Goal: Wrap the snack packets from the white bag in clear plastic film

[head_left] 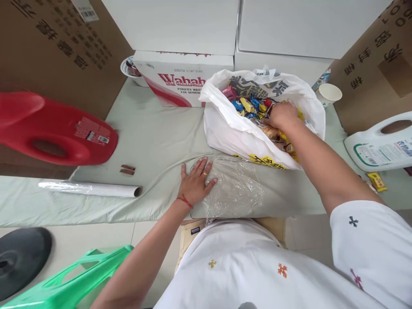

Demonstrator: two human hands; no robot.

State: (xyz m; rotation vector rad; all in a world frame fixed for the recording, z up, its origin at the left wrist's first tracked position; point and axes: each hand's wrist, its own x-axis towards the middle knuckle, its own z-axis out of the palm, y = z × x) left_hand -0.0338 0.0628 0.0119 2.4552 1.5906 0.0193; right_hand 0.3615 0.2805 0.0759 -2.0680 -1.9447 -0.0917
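Observation:
My left hand (196,182) lies flat on the cloth with its fingers spread, overlapping the left edge of a thin clear plastic sheet or bag (236,189). To the right and farther back stands a white plastic bag (225,124) with its mouth wide open. Wrapped candies (247,105) in blue, yellow and red fill it. My right hand (283,116) reaches down into the bag among the candies, its fingers curled. Its fingertips are partly hidden, and what they grip cannot be made out. A red-wrapped piece (268,102) is close to those fingers.
A white carton (174,77) stands behind. To the left are a red jug (58,128), a plastic-wrapped roll (90,189) and two brown strips (128,169). A paper cup (328,94), a white jug (383,141) and a yellow packet (376,182) are at right. A green basket (74,274) sits below.

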